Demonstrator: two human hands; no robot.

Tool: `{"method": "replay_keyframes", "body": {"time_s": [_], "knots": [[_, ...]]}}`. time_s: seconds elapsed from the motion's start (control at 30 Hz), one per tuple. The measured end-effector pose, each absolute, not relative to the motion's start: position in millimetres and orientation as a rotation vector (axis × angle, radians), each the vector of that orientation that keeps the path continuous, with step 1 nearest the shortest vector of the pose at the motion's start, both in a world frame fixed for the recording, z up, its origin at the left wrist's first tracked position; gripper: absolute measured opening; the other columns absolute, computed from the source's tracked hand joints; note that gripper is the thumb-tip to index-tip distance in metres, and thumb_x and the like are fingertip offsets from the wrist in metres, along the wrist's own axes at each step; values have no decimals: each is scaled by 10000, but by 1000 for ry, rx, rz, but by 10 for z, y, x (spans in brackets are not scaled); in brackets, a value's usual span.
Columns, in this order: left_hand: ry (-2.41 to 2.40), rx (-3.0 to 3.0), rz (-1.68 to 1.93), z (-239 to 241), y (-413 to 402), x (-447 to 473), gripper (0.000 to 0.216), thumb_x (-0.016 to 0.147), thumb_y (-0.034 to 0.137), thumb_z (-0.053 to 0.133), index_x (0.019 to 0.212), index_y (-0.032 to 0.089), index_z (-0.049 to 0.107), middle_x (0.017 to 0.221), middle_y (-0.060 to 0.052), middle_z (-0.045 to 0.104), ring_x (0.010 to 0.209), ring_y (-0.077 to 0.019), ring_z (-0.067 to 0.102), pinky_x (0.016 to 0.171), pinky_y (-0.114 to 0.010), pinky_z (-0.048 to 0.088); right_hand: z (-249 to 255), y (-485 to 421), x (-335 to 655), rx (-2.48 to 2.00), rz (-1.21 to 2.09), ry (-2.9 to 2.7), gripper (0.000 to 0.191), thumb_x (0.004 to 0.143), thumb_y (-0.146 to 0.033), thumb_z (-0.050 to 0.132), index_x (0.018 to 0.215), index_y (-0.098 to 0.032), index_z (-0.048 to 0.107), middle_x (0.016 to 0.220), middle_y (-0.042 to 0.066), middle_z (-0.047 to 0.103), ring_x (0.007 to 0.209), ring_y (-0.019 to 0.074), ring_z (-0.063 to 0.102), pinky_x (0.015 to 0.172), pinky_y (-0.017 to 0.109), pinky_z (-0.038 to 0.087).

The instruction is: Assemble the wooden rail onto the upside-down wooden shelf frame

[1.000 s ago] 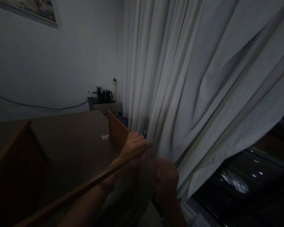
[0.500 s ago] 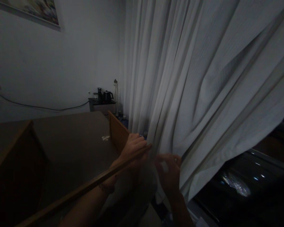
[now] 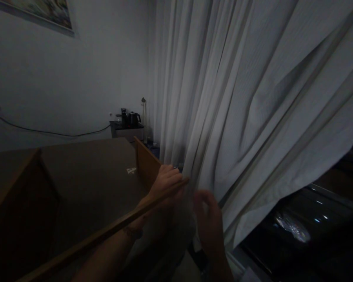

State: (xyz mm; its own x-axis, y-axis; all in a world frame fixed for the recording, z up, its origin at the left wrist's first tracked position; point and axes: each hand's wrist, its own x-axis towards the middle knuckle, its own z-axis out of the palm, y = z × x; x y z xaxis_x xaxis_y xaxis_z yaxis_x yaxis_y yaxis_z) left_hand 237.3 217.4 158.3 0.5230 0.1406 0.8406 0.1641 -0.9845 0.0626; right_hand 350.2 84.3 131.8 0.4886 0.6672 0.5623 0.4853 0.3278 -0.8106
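Observation:
My left hand (image 3: 166, 181) is closed over the far end of a long wooden board (image 3: 114, 225), which slants from the lower left toward the middle of the view. Behind that hand a second, shorter wooden panel (image 3: 147, 159) meets the board near its end. Just right of the board's end, apart from it, is my right hand (image 3: 208, 223). Its thumb and forefinger curl together into a ring, somewhat blurred. Whether anything small sits between those fingertips is hidden. A white curtain (image 3: 232, 117) hangs right behind my right hand.
Another wooden panel (image 3: 16, 184) stands at the left. Beyond the board lies a wide brown surface (image 3: 91, 168) with small white pieces (image 3: 131, 170) on it. A black kettle (image 3: 133, 118) stands on a small cabinet (image 3: 128, 133) by the wall. Shiny dark glass (image 3: 306, 219) is at lower right.
My right hand has turned, and its fingers now curl more upright beside the board's end. My left hand keeps its hold on the board.

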Motion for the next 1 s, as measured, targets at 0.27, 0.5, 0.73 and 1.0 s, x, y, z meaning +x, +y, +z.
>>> {"method": "replay_keyframes", "body": {"time_s": [0.27,0.5,0.73,1.0], "knots": [[-234,-2724,-1542,1515,2229,2386,431,926,490,284,638,201,422,618,-12,458,644,-177,403,647,-358,286,1408,747,3479,-1216,-421,-1639,285,925,-148,514,1138,-291,638,762,-28,660,737,157,564,735,313,377],[-273,-2704,-1512,1512,2242,2388,412,939,428,303,624,201,440,618,-16,473,654,-178,413,658,-358,291,1377,729,3430,-1163,-163,-1570,204,916,-198,533,1066,-266,654,919,8,717,861,179,631,772,325,466],[-289,-2763,-1464,1558,2190,2362,246,851,347,394,662,203,461,640,-14,486,670,-183,429,667,-362,307,1275,761,3424,-1218,-4,-1323,274,946,-249,494,1201,-236,593,912,35,729,842,179,689,740,305,540],[-274,-2715,-1490,1565,2188,2374,216,825,326,403,652,203,442,629,-13,480,652,-178,417,649,-360,296,1204,764,3495,-1308,-147,-1291,212,918,-296,565,1110,-217,606,877,32,722,787,176,693,708,303,543]]}}
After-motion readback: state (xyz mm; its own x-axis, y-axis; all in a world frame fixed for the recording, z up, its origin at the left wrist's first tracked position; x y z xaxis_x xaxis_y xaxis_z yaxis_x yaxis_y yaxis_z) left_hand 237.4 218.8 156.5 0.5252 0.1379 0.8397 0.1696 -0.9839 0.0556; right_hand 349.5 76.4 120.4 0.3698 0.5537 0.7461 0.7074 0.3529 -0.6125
